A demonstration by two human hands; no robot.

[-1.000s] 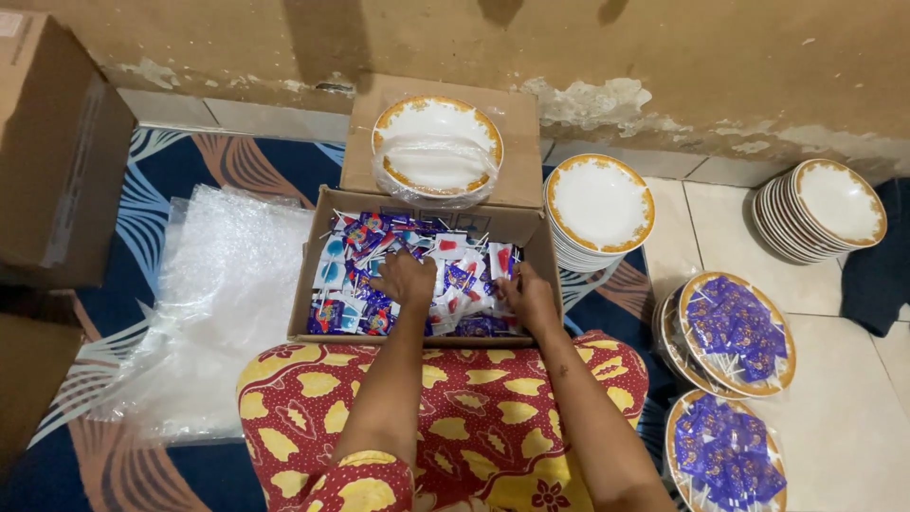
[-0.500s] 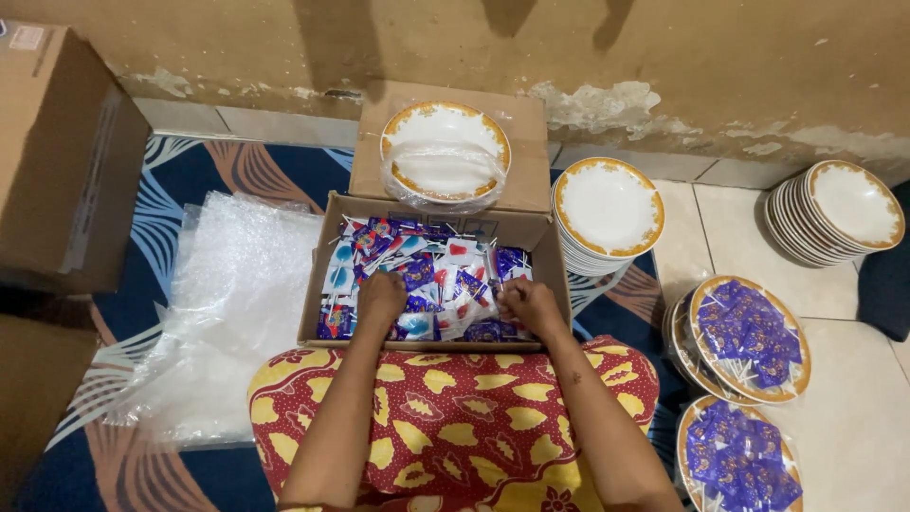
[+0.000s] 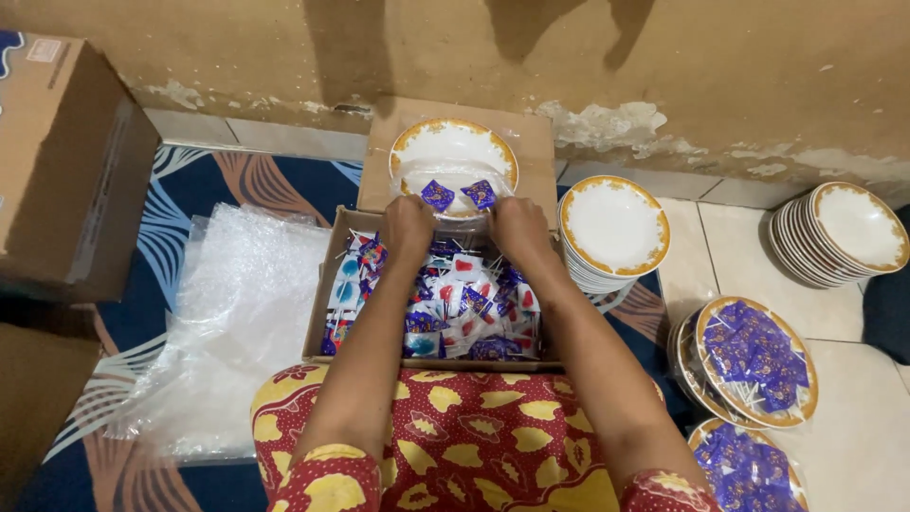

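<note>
An open cardboard box (image 3: 322, 313) full of wrapped sweets and lollipops (image 3: 455, 313) lies in front of my knees. Beyond it a white plate with a gold rim (image 3: 453, 144) rests on the box flap. My left hand (image 3: 406, 228) is closed on a blue wrapped sweet (image 3: 437, 195) over the plate's near edge. My right hand (image 3: 517, 226) grips another blue wrapped sweet (image 3: 480, 193) beside it.
A stack of gold-rimmed plates (image 3: 614, 228) stands right of the box, another stack (image 3: 839, 232) far right. Two plates heaped with blue sweets (image 3: 754, 360) (image 3: 749, 469) lie at lower right. Bubble wrap (image 3: 237, 313) covers the rug at left, by a big carton (image 3: 66, 161).
Both hands have lifted out of the sweets box and moved forward to the plate, each now carrying a blue wrapped sweet.
</note>
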